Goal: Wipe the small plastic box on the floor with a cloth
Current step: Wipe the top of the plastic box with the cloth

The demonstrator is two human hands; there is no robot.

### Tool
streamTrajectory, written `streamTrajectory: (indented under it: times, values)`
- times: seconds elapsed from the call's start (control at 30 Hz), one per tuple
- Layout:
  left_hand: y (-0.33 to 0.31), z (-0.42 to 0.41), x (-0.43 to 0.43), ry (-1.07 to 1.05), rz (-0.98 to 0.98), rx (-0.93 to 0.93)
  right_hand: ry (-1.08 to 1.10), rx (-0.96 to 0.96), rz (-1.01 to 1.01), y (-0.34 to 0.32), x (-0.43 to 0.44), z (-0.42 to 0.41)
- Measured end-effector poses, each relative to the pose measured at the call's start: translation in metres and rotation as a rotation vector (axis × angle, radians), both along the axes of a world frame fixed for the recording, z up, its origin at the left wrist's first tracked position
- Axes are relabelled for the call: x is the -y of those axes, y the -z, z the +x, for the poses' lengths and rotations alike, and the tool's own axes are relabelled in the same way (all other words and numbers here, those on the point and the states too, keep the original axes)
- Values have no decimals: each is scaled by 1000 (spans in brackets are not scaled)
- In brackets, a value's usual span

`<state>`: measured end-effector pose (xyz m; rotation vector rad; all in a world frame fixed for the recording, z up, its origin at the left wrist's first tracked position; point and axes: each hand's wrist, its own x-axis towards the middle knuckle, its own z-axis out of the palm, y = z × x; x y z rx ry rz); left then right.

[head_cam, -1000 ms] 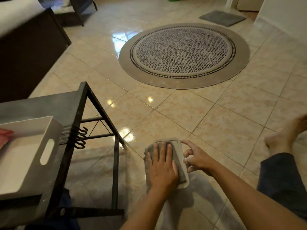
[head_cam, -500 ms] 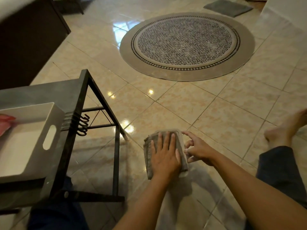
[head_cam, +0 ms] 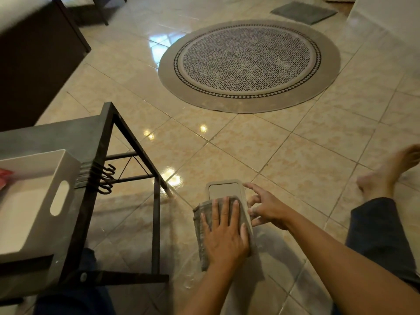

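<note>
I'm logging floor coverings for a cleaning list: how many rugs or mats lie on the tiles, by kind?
Round patterned rug: 1
Small grey rectangular mat: 1
Total: 2

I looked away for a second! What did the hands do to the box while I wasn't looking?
The left hand slid the cloth back toward the person, so the far end of the small plastic box now shows. Nothing was picked up or let go. The right hand still steadies the box's right edge, and the box stays on the floor.
</note>
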<state>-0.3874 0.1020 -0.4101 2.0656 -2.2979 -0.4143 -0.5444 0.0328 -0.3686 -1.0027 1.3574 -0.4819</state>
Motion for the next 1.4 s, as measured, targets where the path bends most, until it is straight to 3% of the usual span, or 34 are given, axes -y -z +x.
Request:
streamTrajectory:
  times: [0.23, 0.5, 0.67, 0.77, 0.87, 1.03, 1.2, 1.33, 1.4]
  values:
    - [-19, -18, 58, 40, 16, 27, -1, -39, 4, 3, 2, -2]
    - [-6, -10, 47, 176, -2, 58, -8, -6, 18, 6, 3, -4]
    - [-9, 5, 35, 20, 34, 16, 6, 3, 7, 2, 2, -1]
    - [2, -13, 8, 78, 47, 59, -1, -7, 16, 4, 2, 0]
    - [-8, -15, 42, 135, 42, 81, -11, -8, 11, 4, 1, 1]
    - [-13, 6, 28, -14, 48, 20, 7, 14, 19, -2, 1, 2]
    - [-7, -11, 47, 140, 13, 58, -15, -6, 8, 0, 1, 3]
    - [-15, 9, 45, -16, 35, 37, 9, 28, 17, -2, -1, 1]
    - [-11, 0, 23, 21, 69, 42, 9, 30, 20, -1, -1, 0]
